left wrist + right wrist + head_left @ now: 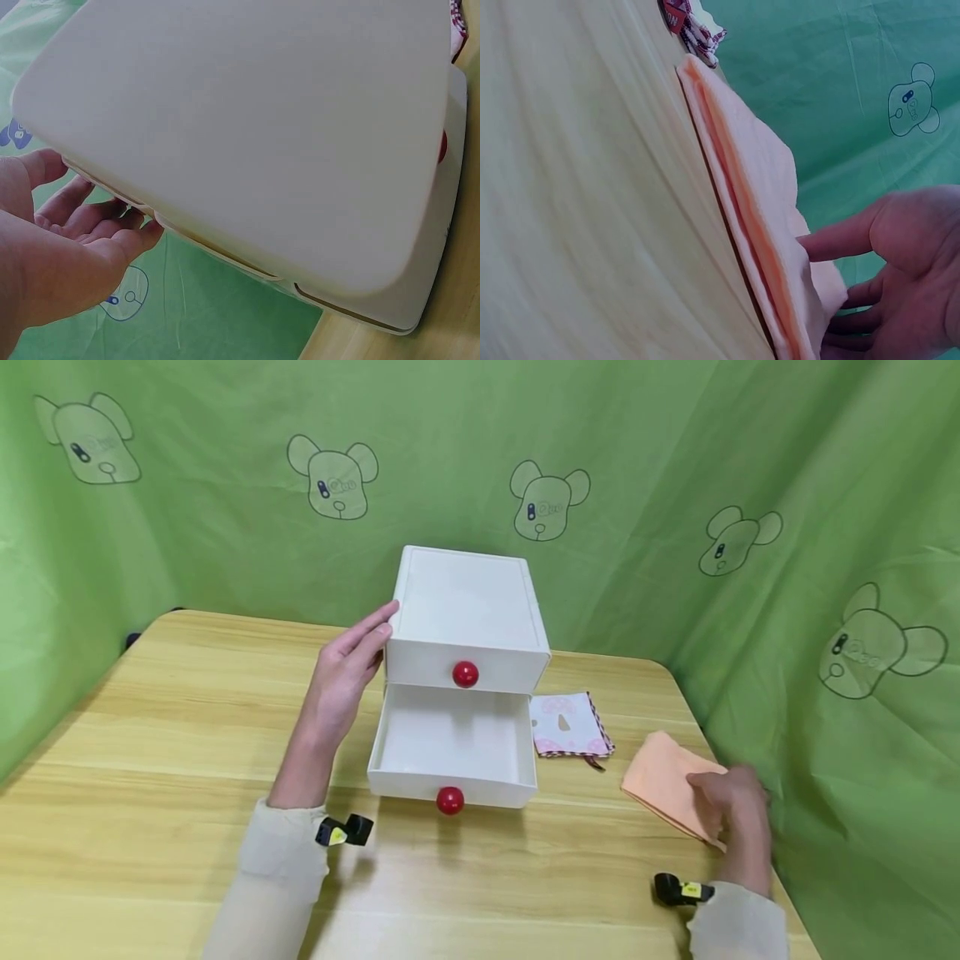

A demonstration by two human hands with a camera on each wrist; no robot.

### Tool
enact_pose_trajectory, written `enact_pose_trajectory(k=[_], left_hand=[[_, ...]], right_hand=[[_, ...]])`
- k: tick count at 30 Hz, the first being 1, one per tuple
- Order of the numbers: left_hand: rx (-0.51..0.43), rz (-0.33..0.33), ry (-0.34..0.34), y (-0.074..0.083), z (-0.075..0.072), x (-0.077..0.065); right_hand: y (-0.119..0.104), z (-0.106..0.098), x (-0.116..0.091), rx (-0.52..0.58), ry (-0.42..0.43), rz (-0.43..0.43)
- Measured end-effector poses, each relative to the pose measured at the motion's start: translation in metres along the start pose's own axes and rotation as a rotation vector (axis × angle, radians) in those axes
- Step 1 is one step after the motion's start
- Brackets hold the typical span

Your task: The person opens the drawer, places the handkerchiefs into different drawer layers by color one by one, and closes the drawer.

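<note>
A white two-drawer box [468,597] stands on the table, its lower drawer [450,727] pulled out with nothing inside and its upper one closed. Against the left side of the box rests my left hand [341,672], fingertips at its upper edge; in the left wrist view the fingers [101,217] touch the side wall. At the right, a folded orange cloth [663,781] lies on the table. My right hand [738,797] holds its right edge, the thumb [840,238] on top and the other fingers at the far edge, partly hidden.
A folded white-and-pink cloth [570,727] with a checked border lies just right of the box. Red round knobs [450,801] stick out from the drawer fronts. A green curtain [450,460] with bear drawings hangs behind and along the table's right edge.
</note>
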State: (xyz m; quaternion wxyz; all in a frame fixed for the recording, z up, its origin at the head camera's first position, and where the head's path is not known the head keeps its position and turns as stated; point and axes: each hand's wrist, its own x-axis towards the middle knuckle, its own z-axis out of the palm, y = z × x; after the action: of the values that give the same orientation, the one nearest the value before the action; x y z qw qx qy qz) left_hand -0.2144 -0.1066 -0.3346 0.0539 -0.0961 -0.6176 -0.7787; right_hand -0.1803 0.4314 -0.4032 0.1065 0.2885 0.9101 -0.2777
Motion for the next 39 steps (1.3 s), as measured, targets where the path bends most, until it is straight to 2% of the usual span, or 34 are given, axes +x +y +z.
enact_pose_trajectory(k=[7,13,18,24,32,39], left_hand=[[-0.005,0.005,0.001,0.000,0.000,0.000],[-0.011,0.005,-0.001,0.001,0.000,0.000],[-0.021,-0.003,0.003,0.001,0.000,0.000],[-0.025,-0.005,0.002,0.001,0.000,0.001],[-0.023,0.007,0.000,0.000,0.001,0.001],[-0.023,0.010,0.002,0.000,0.000,0.000]], right_hand=[[-0.004,0.004,-0.004,0.106,0.118,-0.076],[-0.008,0.004,-0.008,0.129,0.187,-0.106],[-0.012,-0.002,-0.012,0.106,0.150,-0.102],[-0.021,-0.012,-0.024,0.143,0.095,-0.080],[-0.038,-0.020,-0.043,0.192,0.126,-0.116],[-0.059,-0.023,-0.060,0.214,0.167,-0.202]])
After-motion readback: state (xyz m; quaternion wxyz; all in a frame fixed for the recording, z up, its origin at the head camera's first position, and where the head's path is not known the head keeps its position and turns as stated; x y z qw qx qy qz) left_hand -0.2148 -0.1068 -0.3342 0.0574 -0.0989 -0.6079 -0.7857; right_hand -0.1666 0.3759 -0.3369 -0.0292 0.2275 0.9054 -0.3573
